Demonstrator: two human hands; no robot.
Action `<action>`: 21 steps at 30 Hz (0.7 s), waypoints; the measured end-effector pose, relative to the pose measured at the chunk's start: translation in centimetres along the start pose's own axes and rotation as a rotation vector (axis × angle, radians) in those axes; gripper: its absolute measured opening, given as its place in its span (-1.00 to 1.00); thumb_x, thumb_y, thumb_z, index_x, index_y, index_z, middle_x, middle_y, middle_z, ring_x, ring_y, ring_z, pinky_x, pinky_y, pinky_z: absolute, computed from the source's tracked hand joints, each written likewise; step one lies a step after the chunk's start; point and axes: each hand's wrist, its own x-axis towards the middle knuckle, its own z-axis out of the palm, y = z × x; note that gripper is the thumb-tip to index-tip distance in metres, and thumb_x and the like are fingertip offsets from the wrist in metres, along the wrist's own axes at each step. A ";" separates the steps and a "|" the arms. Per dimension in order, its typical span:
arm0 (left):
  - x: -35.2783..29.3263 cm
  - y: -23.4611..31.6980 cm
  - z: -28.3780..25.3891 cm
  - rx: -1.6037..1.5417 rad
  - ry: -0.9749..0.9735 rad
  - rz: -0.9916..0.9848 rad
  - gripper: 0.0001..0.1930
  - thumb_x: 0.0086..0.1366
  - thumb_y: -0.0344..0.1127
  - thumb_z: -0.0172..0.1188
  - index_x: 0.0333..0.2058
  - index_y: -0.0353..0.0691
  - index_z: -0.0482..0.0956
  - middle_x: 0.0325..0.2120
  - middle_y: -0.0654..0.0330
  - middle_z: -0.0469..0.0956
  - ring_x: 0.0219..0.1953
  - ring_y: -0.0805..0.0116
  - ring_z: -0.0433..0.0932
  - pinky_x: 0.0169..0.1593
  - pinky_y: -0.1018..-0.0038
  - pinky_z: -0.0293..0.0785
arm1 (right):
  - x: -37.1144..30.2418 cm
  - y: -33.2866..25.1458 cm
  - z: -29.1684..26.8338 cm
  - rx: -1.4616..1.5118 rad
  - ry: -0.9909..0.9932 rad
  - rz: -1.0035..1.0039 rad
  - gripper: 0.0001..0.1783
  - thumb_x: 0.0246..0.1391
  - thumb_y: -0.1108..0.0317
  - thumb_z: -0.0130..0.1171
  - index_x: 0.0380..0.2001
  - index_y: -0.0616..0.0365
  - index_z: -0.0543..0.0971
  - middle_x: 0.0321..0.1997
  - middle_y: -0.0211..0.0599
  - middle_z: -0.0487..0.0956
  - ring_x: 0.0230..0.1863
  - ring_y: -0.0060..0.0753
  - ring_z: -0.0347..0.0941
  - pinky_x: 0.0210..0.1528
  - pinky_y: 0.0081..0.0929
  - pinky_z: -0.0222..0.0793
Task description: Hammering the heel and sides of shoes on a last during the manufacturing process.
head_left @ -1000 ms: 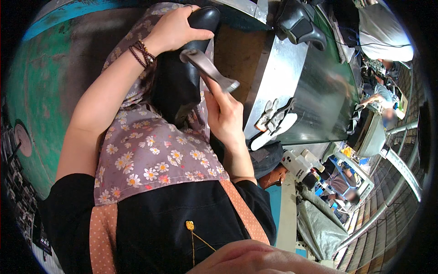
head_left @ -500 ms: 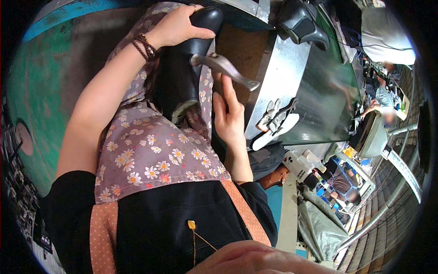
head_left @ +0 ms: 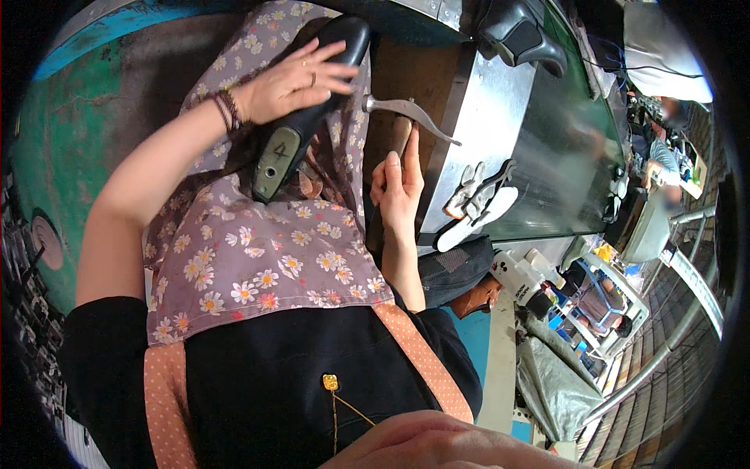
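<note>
A black leather shoe upper (head_left: 351,41) lies on my lap, stretched over a shoe last. The last's worn green end plate (head_left: 277,160), with a round hole in it, faces up toward me. My left hand (head_left: 293,84) rests across the upper with its fingers spread, not wrapped round it. To the right, my right hand (head_left: 400,184) grips the wooden handle of a hammer (head_left: 418,117). The hammer's curved metal head stands just right of the upper, apart from it. A flowered apron (head_left: 242,266) lies beneath the shoe.
A metal-edged bench (head_left: 488,102) runs along my right. On it lie grey-and-white shoe pieces (head_left: 478,199) and, farther off, a black heeled boot (head_left: 519,39). A dark bag (head_left: 457,273) sits by my right elbow. Other people work in the background at right.
The shoe has turned on my lap, bringing the green plate into view. My left hand has slid from the toe and spread its fingers. The hammer has swung right, off the shoe.
</note>
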 end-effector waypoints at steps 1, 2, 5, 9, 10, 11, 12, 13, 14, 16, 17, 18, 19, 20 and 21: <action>-0.6 1.2 0.1 -0.108 0.009 -0.012 -0.55 0.43 0.06 -0.20 -0.05 -0.04 0.59 0.17 0.21 0.39 0.39 0.12 -0.01 0.40 0.04 -0.35 | 0.0 -0.3 0.1 0.003 0.004 0.001 -0.37 0.37 0.33 -0.17 0.42 -0.15 -0.09 -0.67 -0.53 0.24 -0.73 -0.72 0.07 -0.71 -0.73 0.06; -1.2 2.1 0.5 -0.165 0.009 -0.009 -0.58 0.41 0.05 -0.16 -0.14 -0.05 0.61 0.07 0.23 0.45 0.35 0.14 0.08 0.40 0.05 -0.32 | 0.1 -0.6 0.2 0.021 -0.005 0.033 -0.37 0.37 0.33 -0.17 0.42 -0.15 -0.08 -0.67 -0.53 0.23 -0.73 -0.72 0.06 -0.71 -0.73 0.07; -3.3 4.5 1.5 -0.277 0.054 0.009 -0.71 0.31 -0.03 0.02 -0.37 -0.08 0.58 -0.21 0.31 0.53 0.21 0.19 0.31 0.38 0.07 -0.20 | 0.3 -1.8 0.8 0.044 -0.022 0.071 -0.36 0.37 0.33 -0.18 0.42 -0.16 -0.09 -0.67 -0.53 0.22 -0.72 -0.71 0.06 -0.71 -0.72 0.08; -4.1 6.5 2.4 -0.231 0.169 -0.027 -0.80 0.10 -0.18 0.28 -0.59 -0.09 0.50 -0.43 0.35 0.51 -0.01 0.27 0.47 0.33 0.11 0.00 | 0.4 -2.9 1.1 0.090 -0.076 0.024 -0.36 0.37 0.34 -0.19 0.42 -0.16 -0.12 -0.65 -0.51 0.20 -0.70 -0.71 0.06 -0.70 -0.72 0.07; -4.2 6.8 2.7 -0.236 0.172 -0.027 -0.80 0.10 -0.18 0.28 -0.59 -0.09 0.50 -0.43 0.35 0.51 -0.01 0.27 0.47 0.33 0.11 0.00 | 0.3 -3.2 1.2 0.069 -0.086 0.008 -0.36 0.37 0.33 -0.20 0.42 -0.15 -0.11 -0.65 -0.52 0.19 -0.71 -0.71 0.06 -0.70 -0.73 0.07; -4.2 7.0 3.0 -0.244 0.225 -0.036 -0.79 0.11 -0.22 0.27 -0.62 -0.10 0.49 -0.49 0.37 0.50 -0.07 0.30 0.49 0.31 0.14 0.04 | 0.2 -3.4 1.3 0.049 -0.096 -0.007 -0.36 0.37 0.33 -0.20 0.42 -0.15 -0.11 -0.66 -0.52 0.19 -0.71 -0.71 0.06 -0.70 -0.73 0.06; -4.3 7.1 3.2 -0.251 0.278 -0.046 -0.78 0.12 -0.25 0.26 -0.65 -0.10 0.48 -0.55 0.38 0.49 -0.14 0.33 0.51 0.29 0.16 0.08 | 0.2 -3.6 1.5 0.050 -0.100 -0.003 -0.37 0.37 0.33 -0.20 0.42 -0.15 -0.11 -0.66 -0.52 0.20 -0.71 -0.71 0.05 -0.70 -0.74 0.06; -4.4 7.3 3.2 -0.256 0.281 -0.049 -0.78 0.12 -0.25 0.26 -0.65 -0.10 0.48 -0.55 0.38 0.49 -0.14 0.33 0.51 0.29 0.16 0.08 | 0.1 -3.6 1.6 0.045 -0.100 0.002 -0.37 0.37 0.33 -0.20 0.42 -0.15 -0.11 -0.66 -0.52 0.20 -0.71 -0.71 0.05 -0.70 -0.74 0.06; -4.5 7.5 3.2 -0.254 0.296 -0.059 -0.77 0.13 -0.26 0.26 -0.66 -0.11 0.48 -0.58 0.38 0.48 -0.18 0.34 0.52 0.26 0.18 0.12 | -0.1 -3.6 1.8 0.032 -0.110 -0.004 -0.36 0.37 0.33 -0.19 0.42 -0.14 -0.11 -0.66 -0.53 0.21 -0.71 -0.73 0.05 -0.69 -0.75 0.05; -4.7 7.9 3.4 -0.259 0.314 -0.071 -0.76 0.14 -0.27 0.26 -0.66 -0.12 0.48 -0.61 0.38 0.48 -0.22 0.35 0.53 0.23 0.20 0.15 | -0.2 -3.5 2.1 0.014 -0.119 -0.006 -0.36 0.37 0.34 -0.18 0.42 -0.13 -0.11 -0.66 -0.53 0.22 -0.70 -0.74 0.05 -0.69 -0.76 0.04; -4.8 8.3 3.6 -0.232 0.389 -0.075 -0.71 0.11 -0.26 0.31 -0.69 -0.13 0.43 -0.61 0.35 0.49 -0.28 0.34 0.54 0.15 0.24 0.23 | -0.3 -3.3 2.3 -0.018 -0.133 -0.016 -0.35 0.36 0.35 -0.16 0.42 -0.11 -0.10 -0.65 -0.55 0.22 -0.70 -0.75 0.05 -0.68 -0.76 0.03; -5.0 8.6 3.8 -0.200 0.463 -0.081 -0.65 0.08 -0.24 0.37 -0.72 -0.15 0.38 -0.61 0.32 0.51 -0.34 0.33 0.55 0.08 0.28 0.30 | -0.3 -3.2 2.6 -0.047 -0.149 -0.026 -0.34 0.35 0.37 -0.15 0.42 -0.09 -0.10 -0.65 -0.57 0.22 -0.69 -0.77 0.04 -0.68 -0.77 0.01; -5.3 8.7 3.9 -0.202 0.464 -0.088 -0.65 0.08 -0.24 0.37 -0.72 -0.15 0.38 -0.61 0.32 0.51 -0.34 0.33 0.55 0.08 0.28 0.30 | -0.2 -3.0 2.8 -0.048 -0.153 -0.020 -0.34 0.35 0.37 -0.15 0.42 -0.09 -0.10 -0.65 -0.57 0.22 -0.69 -0.77 0.04 -0.68 -0.77 0.01; -5.5 8.8 4.0 -0.168 0.511 -0.065 -0.63 0.05 -0.24 0.40 -0.72 -0.16 0.36 -0.61 0.30 0.51 -0.36 0.33 0.55 0.04 0.29 0.33 | 0.0 -2.9 3.1 -0.039 -0.166 -0.019 -0.34 0.34 0.39 -0.14 0.42 -0.06 -0.09 -0.65 -0.59 0.21 -0.68 -0.78 0.03 -0.67 -0.77 -0.01; -5.7 8.9 4.1 -0.136 0.557 -0.043 -0.61 0.02 -0.23 0.43 -0.72 -0.17 0.35 -0.60 0.29 0.52 -0.39 0.32 0.55 0.00 0.30 0.37 | 0.0 -2.8 3.3 -0.031 -0.177 -0.016 -0.33 0.34 0.41 -0.12 0.42 -0.04 -0.09 -0.65 -0.61 0.21 -0.68 -0.79 0.03 -0.67 -0.77 -0.02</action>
